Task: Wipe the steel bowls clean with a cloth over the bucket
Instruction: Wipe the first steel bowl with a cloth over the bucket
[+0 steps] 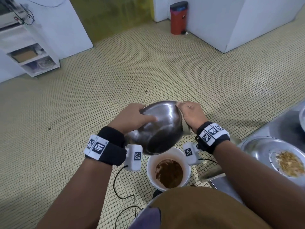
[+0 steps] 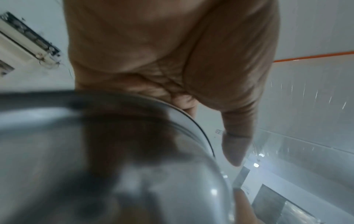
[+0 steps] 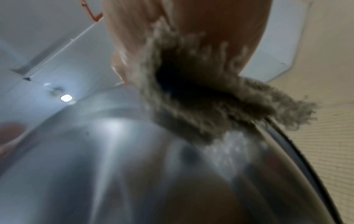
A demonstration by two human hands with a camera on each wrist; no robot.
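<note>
Pale small-tiled floor [image 1: 115, 83] spreads wide and bare ahead, edged by white walls, a white shelf unit [image 1: 31, 58] at left and one red bin [image 1: 178, 18] far back. One white bucket [image 1: 168, 169] of brown slop stands below a tilted steel bowl [image 1: 158, 128]. The left hand [image 1: 132, 116] grips its rim; the right hand [image 1: 192, 115] presses a cloth [image 1: 185, 129] against its outer side. A second steel dish [image 1: 257, 149] with scraps sits on the counter at right.

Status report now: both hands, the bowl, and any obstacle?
Left hand grips steel bowl rim. Right hand presses cloth on its outside. Bowl tilted above bucket. Nothing in the way.
</note>
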